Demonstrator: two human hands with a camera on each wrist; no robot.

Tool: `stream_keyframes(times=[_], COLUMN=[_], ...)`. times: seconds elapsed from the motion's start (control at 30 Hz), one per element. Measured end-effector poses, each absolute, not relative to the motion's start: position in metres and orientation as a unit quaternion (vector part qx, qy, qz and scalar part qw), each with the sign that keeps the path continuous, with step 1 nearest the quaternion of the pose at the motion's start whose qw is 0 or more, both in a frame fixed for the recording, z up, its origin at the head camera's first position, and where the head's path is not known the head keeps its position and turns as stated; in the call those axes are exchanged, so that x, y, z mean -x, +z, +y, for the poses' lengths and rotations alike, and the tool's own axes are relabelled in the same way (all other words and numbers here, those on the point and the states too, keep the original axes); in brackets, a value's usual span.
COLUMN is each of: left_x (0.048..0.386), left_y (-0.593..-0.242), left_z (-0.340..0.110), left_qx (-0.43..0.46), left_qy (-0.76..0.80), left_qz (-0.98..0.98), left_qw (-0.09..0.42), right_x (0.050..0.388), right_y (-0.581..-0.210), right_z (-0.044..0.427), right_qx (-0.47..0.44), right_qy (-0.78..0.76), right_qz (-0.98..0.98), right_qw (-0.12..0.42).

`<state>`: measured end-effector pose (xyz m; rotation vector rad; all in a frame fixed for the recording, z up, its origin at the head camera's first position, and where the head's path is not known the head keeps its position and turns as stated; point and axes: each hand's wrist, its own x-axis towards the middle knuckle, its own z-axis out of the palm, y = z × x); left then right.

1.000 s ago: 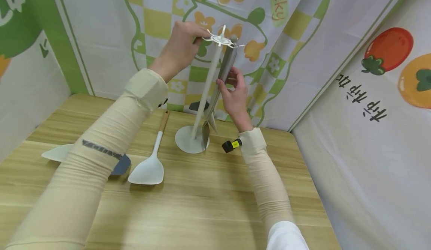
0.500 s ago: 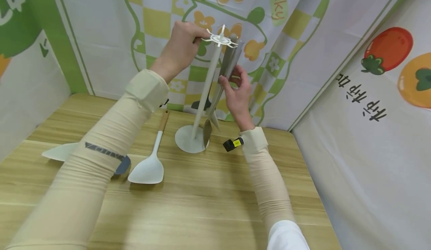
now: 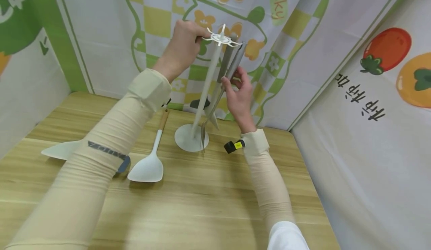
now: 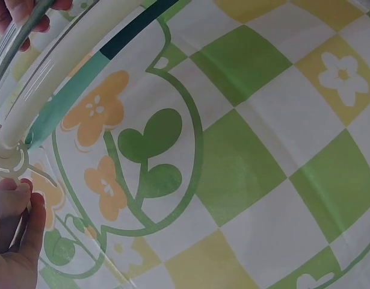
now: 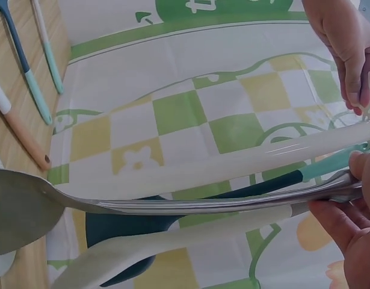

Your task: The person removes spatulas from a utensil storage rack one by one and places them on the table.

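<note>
My left hand [image 3: 186,44] pinches one hook of the white rotating top [image 3: 220,38] of a utensil stand, whose pole [image 3: 204,93] rises from a round base [image 3: 183,139]. To the right of the pole, my right hand [image 3: 240,96] grips a metal spatula [image 5: 191,207] near the upper end of its handle. That end is close to a hook; whether it touches is unclear. The broad blade [image 5: 25,211] points down beside the base. Behind it hang a dark teal utensil with a mint handle [image 5: 329,164] and a white utensil with a grey handle [image 5: 233,232].
A white turner [image 3: 148,167] with a wooden handle lies on the wooden table [image 3: 188,205], left of the stand. Farther left, a white utensil [image 3: 60,151] and a dark blue one [image 3: 124,164] are partly hidden by my left arm. A patterned cloth [image 3: 158,18] hangs behind.
My right hand has shifted slightly right, and the spatula's upper end has swung outward from the rack top. Its blade has turned nearly edge-on. The left hand stays on the hook.
</note>
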<state>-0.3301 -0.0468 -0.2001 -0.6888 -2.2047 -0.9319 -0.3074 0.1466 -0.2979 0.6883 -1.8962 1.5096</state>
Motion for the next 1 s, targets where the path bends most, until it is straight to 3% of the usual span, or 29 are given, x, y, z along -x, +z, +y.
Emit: stream_keyframes(times=[0.6,1.0], left_x=[0.329,0.326], left_y=[-0.195,-0.193], left_z=[-0.048,-0.045], left_qx=[0.244,0.241], left_qy=[-0.350,-0.345], left_qz=[-0.858,-0.861], left_qw=[0.285,0.286], right_x=[0.322,0.295], right_y=[-0.311,-0.298], right_z=[0.169,0.168], right_qx=[-0.228,-0.227], right_qy=[0.577,0.569], right_qz=[-0.716,-0.708], right_qw=[0.319,0.352])
